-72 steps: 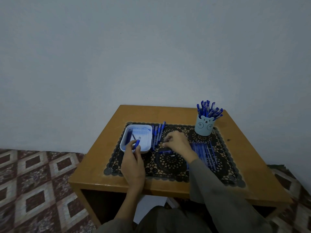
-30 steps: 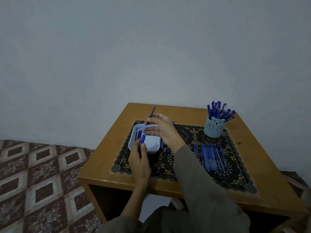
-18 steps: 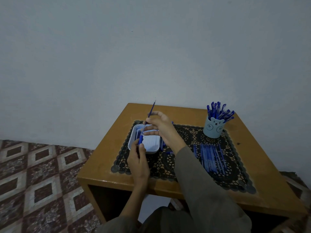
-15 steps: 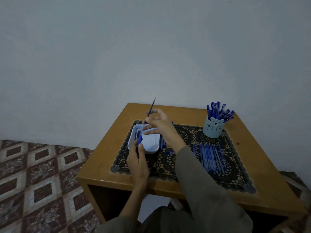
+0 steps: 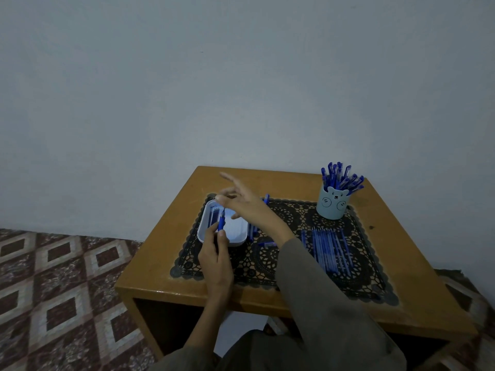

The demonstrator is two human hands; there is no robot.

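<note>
Over white tray (image 5: 237, 243) at 9 o'clock on table (image 5: 166, 266): left hand (image 5: 215, 263) grip pinches blue pen barrel (image 5: 221, 223), upright. Right hand (image 5: 249, 207) at its 1 o'clock, grip wide, fingers (image 5: 228, 179) spread, blurred, clear of barrel.

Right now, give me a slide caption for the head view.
Left hand holds a blue pen over the white tray, right hand open above it.
</note>
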